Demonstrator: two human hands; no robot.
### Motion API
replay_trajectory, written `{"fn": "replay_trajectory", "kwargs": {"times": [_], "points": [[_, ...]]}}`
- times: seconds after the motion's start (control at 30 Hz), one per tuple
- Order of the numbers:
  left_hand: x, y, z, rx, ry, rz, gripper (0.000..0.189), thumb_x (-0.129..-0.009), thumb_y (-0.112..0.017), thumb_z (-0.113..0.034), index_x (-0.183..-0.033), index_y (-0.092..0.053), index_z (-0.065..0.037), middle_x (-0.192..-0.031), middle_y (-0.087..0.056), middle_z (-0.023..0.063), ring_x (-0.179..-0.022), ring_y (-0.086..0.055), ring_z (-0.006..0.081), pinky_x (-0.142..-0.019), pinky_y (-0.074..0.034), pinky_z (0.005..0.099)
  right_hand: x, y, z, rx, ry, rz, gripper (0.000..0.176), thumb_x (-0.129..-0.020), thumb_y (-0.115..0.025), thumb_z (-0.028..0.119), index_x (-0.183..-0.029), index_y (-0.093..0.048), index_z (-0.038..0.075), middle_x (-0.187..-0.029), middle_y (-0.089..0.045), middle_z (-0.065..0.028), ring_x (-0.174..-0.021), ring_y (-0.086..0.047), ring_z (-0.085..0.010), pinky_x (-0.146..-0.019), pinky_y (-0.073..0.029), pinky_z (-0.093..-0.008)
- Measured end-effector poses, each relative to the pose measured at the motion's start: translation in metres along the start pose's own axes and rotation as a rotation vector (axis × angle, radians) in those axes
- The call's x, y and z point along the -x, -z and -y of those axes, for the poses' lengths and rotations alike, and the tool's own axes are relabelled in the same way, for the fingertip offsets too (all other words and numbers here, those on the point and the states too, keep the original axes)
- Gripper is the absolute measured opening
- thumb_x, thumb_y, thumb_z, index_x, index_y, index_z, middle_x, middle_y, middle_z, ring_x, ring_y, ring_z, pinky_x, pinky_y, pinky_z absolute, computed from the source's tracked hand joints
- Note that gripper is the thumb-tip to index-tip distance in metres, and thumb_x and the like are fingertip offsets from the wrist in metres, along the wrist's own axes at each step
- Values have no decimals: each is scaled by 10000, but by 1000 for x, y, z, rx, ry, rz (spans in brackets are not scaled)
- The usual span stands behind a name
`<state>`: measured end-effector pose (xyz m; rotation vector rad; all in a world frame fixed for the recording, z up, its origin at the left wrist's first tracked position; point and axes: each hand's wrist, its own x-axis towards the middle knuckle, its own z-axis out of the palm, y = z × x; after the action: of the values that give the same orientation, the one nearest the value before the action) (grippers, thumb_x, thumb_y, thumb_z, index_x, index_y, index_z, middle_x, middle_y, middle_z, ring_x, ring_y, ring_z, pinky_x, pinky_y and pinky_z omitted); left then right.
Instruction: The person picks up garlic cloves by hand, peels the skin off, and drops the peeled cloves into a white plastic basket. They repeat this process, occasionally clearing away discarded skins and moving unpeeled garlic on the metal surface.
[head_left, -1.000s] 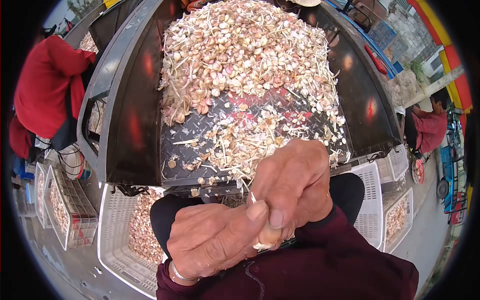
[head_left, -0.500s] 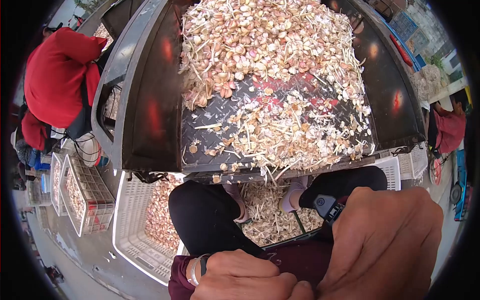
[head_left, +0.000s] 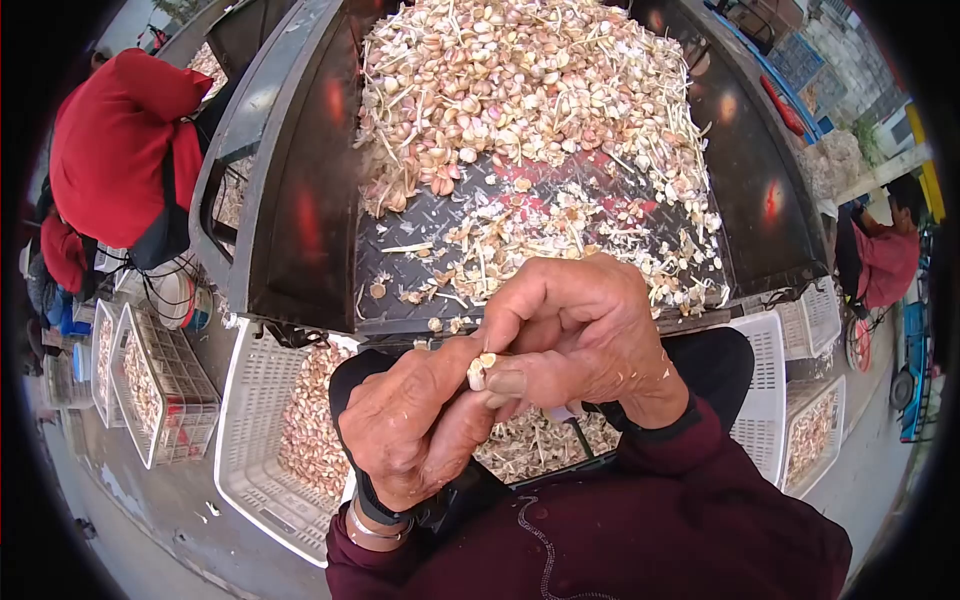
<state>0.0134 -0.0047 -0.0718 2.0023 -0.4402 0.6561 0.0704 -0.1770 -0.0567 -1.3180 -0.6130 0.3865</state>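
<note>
Garlic clove (head_left: 481,372) sat mid-view in the head camera, pinched between the fingertips of the left hand (head_left: 412,425) and right hand (head_left: 605,340) — presumably to steady so small a piece. A garlic heap (head_left: 520,90) lay at twelve o'clock, seemingly within reach; a white plastic crate (head_left: 262,425) stood at eight. Half a second earlier, both hands were down around five-to-six o'clock — no clove visible.

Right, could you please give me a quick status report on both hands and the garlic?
Left hand and right hand: both pinching the garlic. Garlic only partly visible. Nothing visibly in the way; clove pile lies beyond.
</note>
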Motion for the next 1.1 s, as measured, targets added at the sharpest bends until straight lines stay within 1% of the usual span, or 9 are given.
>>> {"fn": "replay_trajectory", "kwargs": {"times": [0.27, 0.43, 0.5, 0.6, 0.67, 0.83, 0.9, 0.93, 1.1], "points": [[30, 11, 1, 521, 503, -210, 187, -870, -592, -26, -1042, -617, 41, -811, -643, 63, -656, -577, 71, -581, -481, 217, -8, -30, -15, -460, -228, -52, 163, -911, -579, 51, -1028, -535, -55, -792, -654, -112, -617, -680, -157, -494, -542, -224], [95, 73, 48, 540, 740, -623, 227, -917, -534, -124, -1093, -571, 14, -948, -594, 49, -824, -564, 83, -746, -491, 241, -28, -115, -69, 7, 357, 262, 296, -784, -718, 61, -1035, -567, 14, -857, -609, -69, -685, -653, -151, -606, -517, -291], [142, 106, 87, 517, 803, -698, 282, -920, -505, -130, -1163, -548, 6, -1043, -600, 64, -830, -574, 107, -757, -494, 247, -30, -140, -98, 195, 388, 553, 475, -733, -748, 98, -1152, -541, 8, -1031, -549, -135, -931, -621, -294, -745, -509, -365], [228, 157, 135, 317, 872, -519, 348, -916, -499, -141, -1229, -524, 7, -1145, -595, 97, -890, -586, 154, -770, -500, 267, -26, -135, -113, 292, 281, 666, 449, -707, -728, 141, -1112, -574, 20, -1009, -574, -141, -948, -609, -320, -778, -485, -443], [265, 170, 148, 41, 1199, -655, 371, -910, -508, -134, -1246, -527, 21, -1225, -575, 130, -972, -582, 189, -777, -498, 288, -31, -104, -118, 294, 399, 400, 455, -727, -727, 149, -1135, -579, 13, -1019, -592, -143, -889, -639, -312, -746, -498, -411], [258, 162, 148, 5, 1117, -665, 295, -926, -556, -199, -1127, -599, 13, -1089, -632, 119, -904, -606, 177, -686, -482, 265, -84, 40, -121, 404, -25, -243, 200, -857, -623, 141, -973, -662, -16, -713, -671, -153, -647, -691, -191, -577, -519, -300], [214, 149, 129, 140, 998, -373, 267, -943, -569, -263, -915, -642, -8, -823, -664, 73, -671, -592, 118, -574, -433, 213, -112, 102, -147, 811, 13, -357, 224, -859, -630, 128, -1019, -665, -24, -744, -688, -138, -600, -684, -167, -551, -508, -294], [185, 130, 116, 152, 929, -384, 324, -947, -576, -275, -746, -616, -25, -635, -620, 45, -499, -511, 79, -483, -371, 197, -122, 122, -159, 882, 83, -403, 206, -820, -628, 167, -943, -694, 16, -722, -653, -213, -675, -662, -341, -671, -509, -411], [77, 68, 55, 434, 843, -120, 268, -912, -615, -179, -712, -605, -1, -651, -625, 89, -498, -507, 79, -459, -381, 209, -158, 161, -189, 1356, -90, -283, 195, -791, -655, 143, -942, -683, 23, -733, -655, -206, -755, -652, -362, -693, -505, -428]]}}
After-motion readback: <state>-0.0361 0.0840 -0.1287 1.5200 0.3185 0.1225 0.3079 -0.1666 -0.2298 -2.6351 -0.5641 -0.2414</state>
